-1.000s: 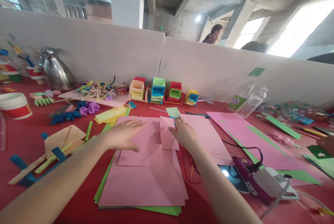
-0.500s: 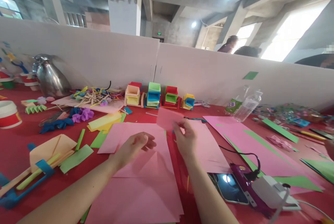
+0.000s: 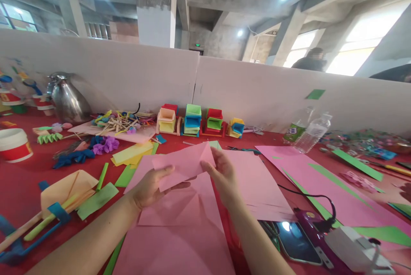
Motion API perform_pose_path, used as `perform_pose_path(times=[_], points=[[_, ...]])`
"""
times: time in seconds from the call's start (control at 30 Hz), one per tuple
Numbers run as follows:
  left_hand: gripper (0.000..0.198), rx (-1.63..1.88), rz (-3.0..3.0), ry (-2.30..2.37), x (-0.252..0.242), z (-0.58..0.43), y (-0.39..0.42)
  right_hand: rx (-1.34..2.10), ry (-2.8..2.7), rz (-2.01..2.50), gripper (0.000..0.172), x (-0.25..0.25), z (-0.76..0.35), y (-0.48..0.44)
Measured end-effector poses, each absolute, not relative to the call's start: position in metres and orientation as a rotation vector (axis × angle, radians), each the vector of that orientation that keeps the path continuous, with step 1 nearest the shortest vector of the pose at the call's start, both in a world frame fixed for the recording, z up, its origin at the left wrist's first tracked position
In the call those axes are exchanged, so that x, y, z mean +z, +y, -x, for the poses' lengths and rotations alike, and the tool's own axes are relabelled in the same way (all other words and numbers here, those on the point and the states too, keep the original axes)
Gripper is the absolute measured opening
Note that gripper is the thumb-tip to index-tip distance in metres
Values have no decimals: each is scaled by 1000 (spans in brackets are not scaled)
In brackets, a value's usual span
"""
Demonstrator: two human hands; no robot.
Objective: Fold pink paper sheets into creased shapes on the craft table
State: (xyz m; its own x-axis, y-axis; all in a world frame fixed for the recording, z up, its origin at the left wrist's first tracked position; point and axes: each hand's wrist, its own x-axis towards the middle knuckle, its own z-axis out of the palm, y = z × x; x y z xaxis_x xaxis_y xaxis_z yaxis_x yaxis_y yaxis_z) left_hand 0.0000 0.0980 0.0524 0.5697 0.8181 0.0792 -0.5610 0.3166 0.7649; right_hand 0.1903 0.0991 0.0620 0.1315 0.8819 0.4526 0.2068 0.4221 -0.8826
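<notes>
A pink sheet of paper (image 3: 183,164) is held up between my two hands, with a crease near its right end. My left hand (image 3: 156,186) grips its left side, thumb on top and fingers beneath. At the right end, my right hand (image 3: 224,176) pinches the paper between thumb and fingers. Below lie larger pink sheets (image 3: 173,245), stacked on the red table. Another pink sheet (image 3: 266,185) rests just right of my right hand.
Folded paper boxes (image 3: 192,120) stand along the white partition (image 3: 135,74). To the left are a metal jug (image 3: 69,99), a paper cup (image 3: 14,146) and a blue-and-peach paper model (image 3: 61,189). A phone (image 3: 297,240), power strip (image 3: 310,228) and plastic bottles (image 3: 313,131) occupy the right.
The pink paper has come down and left from my right hand, and my left hand has taken hold of its other side. The view has shifted slightly.
</notes>
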Motion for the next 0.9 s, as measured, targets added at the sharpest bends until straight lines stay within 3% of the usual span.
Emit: perform_pose_path(times=[0.07,0.2,0.27,0.37,0.5,0.67,0.73,0.83,0.9], points=[[32,915,-878,331,49,3,100,889,-1294,1021,19,61,-193,103],[53,997,-986,140,43,-5,100,892,-1028,988,17,59,-183,100],[50,1084,-1016,169,43,-15,97,921,-1011,969,19,57,-173,96],[29,1232,-974,363,44,-26,94,1053,-1134,962,26,55,-161,89],[20,1306,-857,562,44,-21,102,1149,-1420,861,39,62,-170,85],[18,1070,-900,666,44,-2,113,751,-1961,786,71,78,-201,85],[20,979,-949,648,45,0,113,532,-2132,816,63,77,-202,86],[23,967,-987,635,46,-2,111,234,-2215,836,35,67,-195,89],[24,1007,-983,627,47,-4,109,74,-2232,864,30,61,-190,91]])
